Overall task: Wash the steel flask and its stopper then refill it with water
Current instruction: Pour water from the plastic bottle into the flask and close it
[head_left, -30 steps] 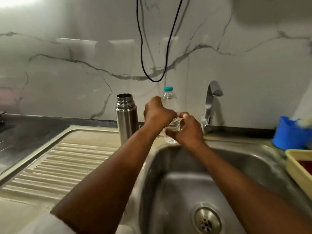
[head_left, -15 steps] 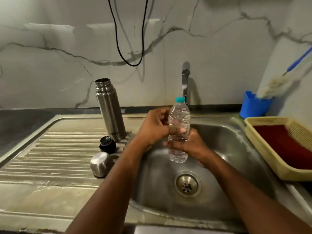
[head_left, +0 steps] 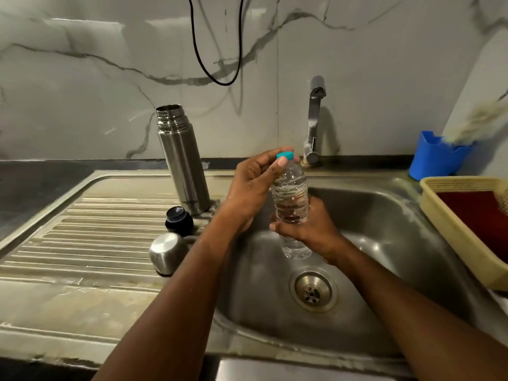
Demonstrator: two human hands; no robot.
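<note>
Both grips are on the plastic water bottle (head_left: pixel 291 207) over the sink (head_left: pixel 384 215): the left hand (head_left: pixel 255 185) curls its thumb and fingers round the teal cap (head_left: pixel 284 155), and the right hand (head_left: pixel 310 229) wraps the lower body of the bottle from the far side. Judging by this, the step in hand is unscrewing the cap so the water can go into the flask. To do it well, the right hand should hold firm without crushing the thin ribbed wall, since a squeeze as the cap frees would spill water; the left should turn only the cap and keep the bottle upright.

Each forearm reaches in from the lower edge, the left crossing the sink rim, the right angled up from the lower right, wrists bent toward each other.

On the bench's ribbed drainboard (head_left: pixel 90 237) the steel flask (head_left: pixel 181 163) stands upright and open, near the left hand. Its dark stopper (head_left: pixel 179 218) sits just in front of it, with the steel cup lid (head_left: pixel 167 253) beside that
</note>
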